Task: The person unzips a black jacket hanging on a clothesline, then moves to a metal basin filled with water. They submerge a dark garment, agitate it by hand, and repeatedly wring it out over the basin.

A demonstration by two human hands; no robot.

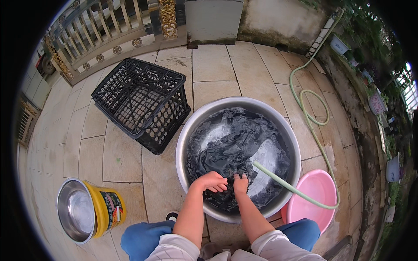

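A large round metal basin (238, 101) stands on the paving before me, holding water and a dark wet cloth (240, 140), perhaps a garment. My left hand (213, 182) is over the near part of the basin at the cloth's edge, fingers loosely curled; whether they grip any cloth is unclear. Close to its right, my right hand (240, 184) reaches down at the cloth, its fingertips partly hidden in the dark water and fabric. The end of a pale green hose (277, 179) comes over the basin's right rim and lies just right of my hands.
A black plastic crate (140, 98) sits beyond the basin to the left. At lower left are a yellow bucket (103, 208) and a metal bowl (76, 210). A pink plastic basin (315, 192) stands at the right, under the hose. Potted plants line the right wall; a metal gate is behind.
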